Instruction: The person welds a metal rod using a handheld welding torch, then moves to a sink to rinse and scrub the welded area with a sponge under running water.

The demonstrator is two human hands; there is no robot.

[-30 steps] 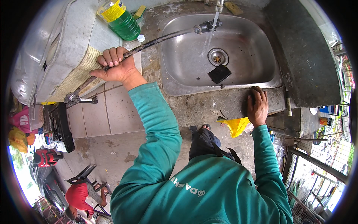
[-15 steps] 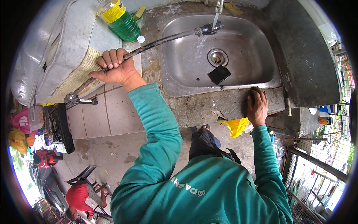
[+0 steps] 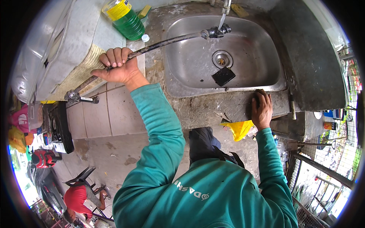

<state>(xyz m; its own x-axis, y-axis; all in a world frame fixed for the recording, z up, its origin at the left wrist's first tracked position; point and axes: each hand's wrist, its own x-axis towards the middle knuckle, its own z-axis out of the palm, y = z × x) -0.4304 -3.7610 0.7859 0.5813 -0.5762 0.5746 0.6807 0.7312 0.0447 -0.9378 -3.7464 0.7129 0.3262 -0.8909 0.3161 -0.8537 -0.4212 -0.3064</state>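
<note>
The left hand [image 3: 121,70] is closed around a long metal rod [image 3: 167,41], fingers wrapped over it and the thumb lying along it. The rod slants through that fist: one end, with a dark fitting, reaches up and to the right of the hand, over the sink [image 3: 262,57], and the other, with a second fitting, sticks out to the lower left of the hand.

The right hand [image 3: 262,110] rests on the front edge of the counter [image 3: 205,106], fingers loosely bent and slightly parted, with nothing seen in its grip.

Up and to the left of the right hand, inside the sink, a flat black pad [image 3: 223,76] lies just below the drain [image 3: 222,59]. Farther up, water [image 3: 222,21] runs from the faucet [image 3: 227,4] onto the rod's far fitting.

Just above the left hand are a bottle [image 3: 127,22] of green liquid and a small white cap [image 3: 145,38]. A yellow bag [image 3: 239,130] hangs just lower left of the right hand. Well below and left of the left hand are a black stove [image 3: 59,127] and a person [image 3: 78,199] in a red shirt.
</note>
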